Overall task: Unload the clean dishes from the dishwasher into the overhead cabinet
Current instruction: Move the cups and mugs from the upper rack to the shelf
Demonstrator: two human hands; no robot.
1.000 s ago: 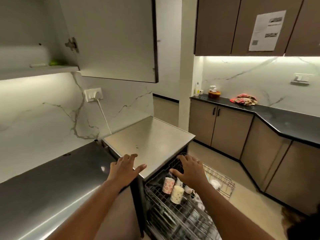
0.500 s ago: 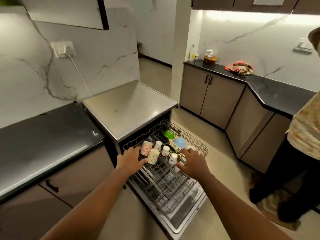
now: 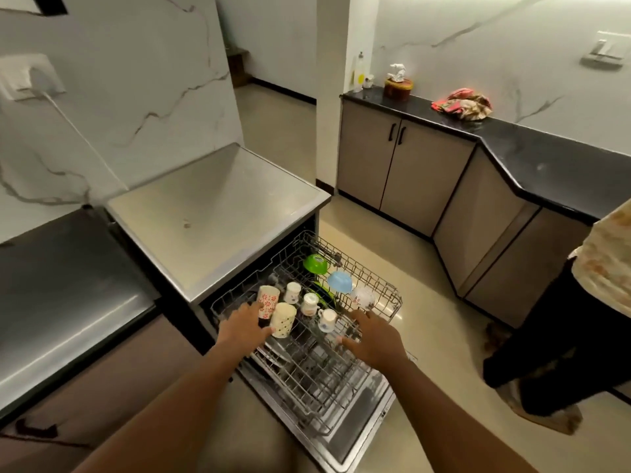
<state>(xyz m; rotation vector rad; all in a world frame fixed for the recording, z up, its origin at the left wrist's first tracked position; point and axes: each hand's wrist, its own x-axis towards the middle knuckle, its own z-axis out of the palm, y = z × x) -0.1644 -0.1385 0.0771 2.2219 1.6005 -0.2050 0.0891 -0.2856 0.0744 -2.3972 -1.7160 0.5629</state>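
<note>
Cups (image 3: 283, 319) crowd the rack (image 3: 392, 302); second person (image 3: 587, 302) stands right.

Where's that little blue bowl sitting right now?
In the head view, the blue bowl sits tipped in the far right part of the pulled-out upper rack, between the green bowl and a clear glass.

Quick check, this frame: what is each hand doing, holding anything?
Left hand: open, fingers spread, holding nothing, at the cream dotted cup in the upper rack.
Right hand: open, empty, over the rack's front edge.
</note>
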